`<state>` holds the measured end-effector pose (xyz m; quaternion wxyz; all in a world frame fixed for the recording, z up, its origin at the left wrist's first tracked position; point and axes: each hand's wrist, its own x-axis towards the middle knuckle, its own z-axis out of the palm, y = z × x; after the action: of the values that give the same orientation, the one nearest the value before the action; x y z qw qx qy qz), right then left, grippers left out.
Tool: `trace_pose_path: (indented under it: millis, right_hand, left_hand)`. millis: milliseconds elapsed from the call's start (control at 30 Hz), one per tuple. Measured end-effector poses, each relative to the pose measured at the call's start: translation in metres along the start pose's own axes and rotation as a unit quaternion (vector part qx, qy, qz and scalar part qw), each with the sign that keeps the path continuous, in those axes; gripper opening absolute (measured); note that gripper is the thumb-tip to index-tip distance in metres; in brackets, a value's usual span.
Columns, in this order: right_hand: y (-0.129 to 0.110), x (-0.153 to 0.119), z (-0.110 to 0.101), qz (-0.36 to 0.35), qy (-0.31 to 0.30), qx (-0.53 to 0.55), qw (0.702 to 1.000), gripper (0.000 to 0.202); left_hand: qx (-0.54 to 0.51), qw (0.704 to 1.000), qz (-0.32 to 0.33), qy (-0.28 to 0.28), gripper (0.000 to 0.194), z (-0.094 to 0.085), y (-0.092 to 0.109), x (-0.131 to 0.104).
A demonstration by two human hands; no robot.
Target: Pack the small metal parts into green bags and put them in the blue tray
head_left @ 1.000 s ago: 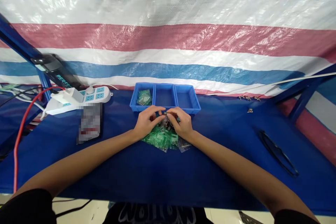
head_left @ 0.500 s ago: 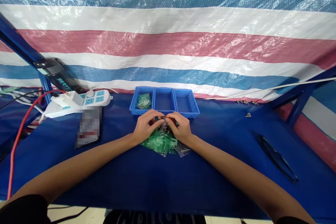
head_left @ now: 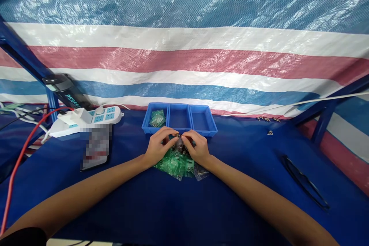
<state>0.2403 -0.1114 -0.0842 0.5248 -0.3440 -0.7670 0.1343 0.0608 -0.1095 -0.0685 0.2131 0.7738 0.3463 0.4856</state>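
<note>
My left hand point(head_left: 158, 146) and my right hand point(head_left: 198, 148) meet at the middle of the blue table, thumbs and forefingers pinched. Between them they grip the top of a small clear plastic bag point(head_left: 179, 145) with dark bits inside. Beneath the hands lies a pile of green packets point(head_left: 174, 163), and a clear packet point(head_left: 201, 172) sticks out below my right hand. Just beyond is a blue tray point(head_left: 180, 127) of three compartments; its left one holds green packets point(head_left: 157, 118), while the middle and right ones hold nothing.
A phone point(head_left: 97, 146), a white power strip point(head_left: 111, 115) and a black bottle point(head_left: 69, 92) are at the left, with a red cable point(head_left: 21, 153). Black glasses point(head_left: 305, 182) lie at the right. Small metal pieces point(head_left: 270, 132) sit near the striped sheet point(head_left: 184, 61).
The view has tilted up, so the table and tray appear lower. The fingertips have shifted slightly at the bag's top; both hands still pinch it.
</note>
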Motion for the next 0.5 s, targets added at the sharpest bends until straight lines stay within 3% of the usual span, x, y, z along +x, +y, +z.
trace_pose_path:
  millis: [500]
  right_hand:
    - [-0.0005,-0.0002,-0.0007,0.001,-0.003,0.014,1.000,0.009]
  left_hand:
    - [-0.004,1.000,-0.015,0.001,0.018,0.0010,-0.0015,-0.0032]
